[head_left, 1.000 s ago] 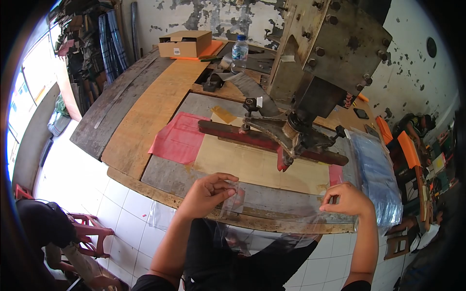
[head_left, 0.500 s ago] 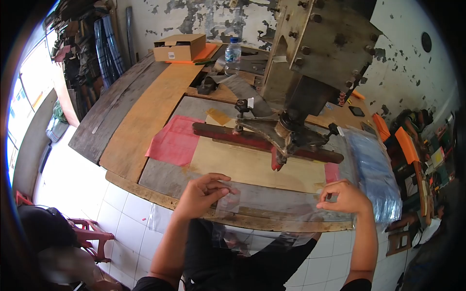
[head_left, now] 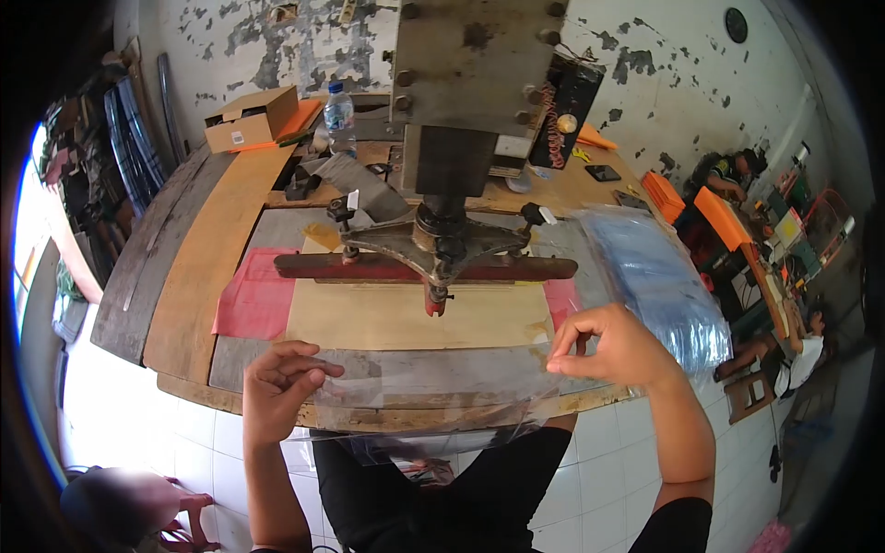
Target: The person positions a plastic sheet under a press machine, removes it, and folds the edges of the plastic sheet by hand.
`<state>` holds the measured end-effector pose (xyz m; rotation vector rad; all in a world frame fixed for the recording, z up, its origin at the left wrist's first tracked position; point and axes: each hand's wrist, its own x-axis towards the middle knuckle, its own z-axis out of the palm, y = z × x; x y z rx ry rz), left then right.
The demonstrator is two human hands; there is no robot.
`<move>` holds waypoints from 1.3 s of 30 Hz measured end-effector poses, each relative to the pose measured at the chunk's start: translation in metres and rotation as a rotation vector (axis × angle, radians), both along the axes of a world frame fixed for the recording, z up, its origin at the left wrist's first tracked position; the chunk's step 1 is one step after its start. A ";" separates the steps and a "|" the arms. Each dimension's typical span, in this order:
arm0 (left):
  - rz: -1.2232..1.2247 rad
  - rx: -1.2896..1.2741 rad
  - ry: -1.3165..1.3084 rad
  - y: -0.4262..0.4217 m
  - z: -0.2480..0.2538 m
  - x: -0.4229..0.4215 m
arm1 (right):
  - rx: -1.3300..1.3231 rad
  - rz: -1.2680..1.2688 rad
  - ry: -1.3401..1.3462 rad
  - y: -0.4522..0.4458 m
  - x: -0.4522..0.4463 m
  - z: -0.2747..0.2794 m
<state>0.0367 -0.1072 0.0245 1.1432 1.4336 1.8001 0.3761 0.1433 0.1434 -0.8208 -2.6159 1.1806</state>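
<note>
My left hand (head_left: 281,392) is closed in a pinch on the left part of a clear plastic sheet (head_left: 442,405). My right hand (head_left: 613,346) pinches the sheet's right end between thumb and fingertips. The sheet hangs between both hands over the table's front edge, its lower part above my lap. Just beyond it lies a cream-coloured sheet (head_left: 406,318) on the grey work surface, with pink material (head_left: 253,297) showing at either end. Above that, a press with a long dark-red bar (head_left: 502,268) spans the cream sheet.
A stack of clear bluish plastic sheets (head_left: 659,276) lies on the right of the table. At the back stand a cardboard box (head_left: 251,120) and a water bottle (head_left: 339,124). A phone (head_left: 603,172) lies back right. Another person (head_left: 733,175) sits at the far right.
My view has swung right, so the press now appears centred. My hands have moved farther apart, and the plastic sheet is spread wider between them.
</note>
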 end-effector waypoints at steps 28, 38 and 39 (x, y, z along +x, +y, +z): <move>0.095 0.051 -0.013 -0.019 0.017 -0.008 | 0.010 -0.029 0.046 -0.018 -0.015 0.048; 0.089 0.065 -0.041 -0.020 0.013 -0.012 | -0.048 -0.012 0.155 -0.019 -0.015 0.047; 0.089 0.059 -0.034 -0.020 0.013 -0.012 | -0.064 0.000 0.163 -0.018 -0.015 0.048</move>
